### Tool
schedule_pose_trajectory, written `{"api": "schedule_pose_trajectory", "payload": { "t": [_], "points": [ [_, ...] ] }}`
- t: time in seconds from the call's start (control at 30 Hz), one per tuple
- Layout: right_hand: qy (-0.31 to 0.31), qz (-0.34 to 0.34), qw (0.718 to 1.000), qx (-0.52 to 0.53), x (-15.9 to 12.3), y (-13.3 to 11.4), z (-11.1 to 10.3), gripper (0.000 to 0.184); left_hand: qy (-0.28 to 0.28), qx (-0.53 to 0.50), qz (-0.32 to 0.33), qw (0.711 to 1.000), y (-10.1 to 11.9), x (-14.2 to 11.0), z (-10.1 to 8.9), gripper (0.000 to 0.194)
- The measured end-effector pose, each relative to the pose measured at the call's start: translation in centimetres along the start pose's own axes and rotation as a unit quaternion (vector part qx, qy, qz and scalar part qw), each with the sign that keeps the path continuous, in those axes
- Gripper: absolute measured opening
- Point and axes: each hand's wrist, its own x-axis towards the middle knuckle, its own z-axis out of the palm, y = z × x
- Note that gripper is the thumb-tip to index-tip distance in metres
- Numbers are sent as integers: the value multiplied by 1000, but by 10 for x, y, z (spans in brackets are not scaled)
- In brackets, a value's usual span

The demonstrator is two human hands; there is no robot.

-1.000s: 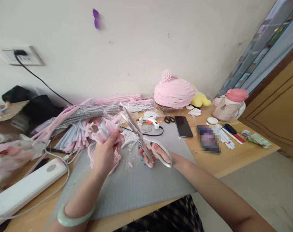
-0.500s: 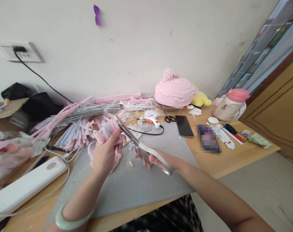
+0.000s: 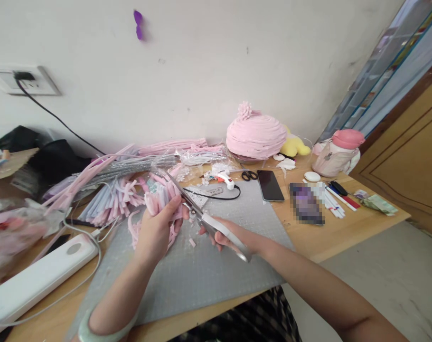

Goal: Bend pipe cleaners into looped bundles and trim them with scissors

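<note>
A bundle of pink and pale lilac fuzzy stems, looking like pipe cleaners, is gripped in my left hand. My right hand is wrapped through the handles of large scissors with grey-white grips. Their metal blades point up and left, lying against the right side of the bundle by my left fingertips. Below my left hand, pink strands rest on the grey cutting mat. A small pink offcut lies on the mat near my right fingers.
More fuzzy stems are heaped at left. A white power strip with cables lies front left. Behind the mat are a white glue gun, black-handled scissors, a phone and a pink wrapped dome. A pink-lidded bottle stands right.
The scissor blades have come closer together beside the bundle. My left hand and the bundle have shifted slightly to the right; the view has moved a little.
</note>
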Motion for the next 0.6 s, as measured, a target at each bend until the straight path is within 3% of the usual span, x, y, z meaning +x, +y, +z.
{"api": "schedule_pose_trajectory", "payload": {
  "t": [0.6],
  "points": [
    [25, 12, 1000, 11, 0, 2, 3, 71, -33, -32, -28, 999, -8, 1, 0, 20]
  ]
}}
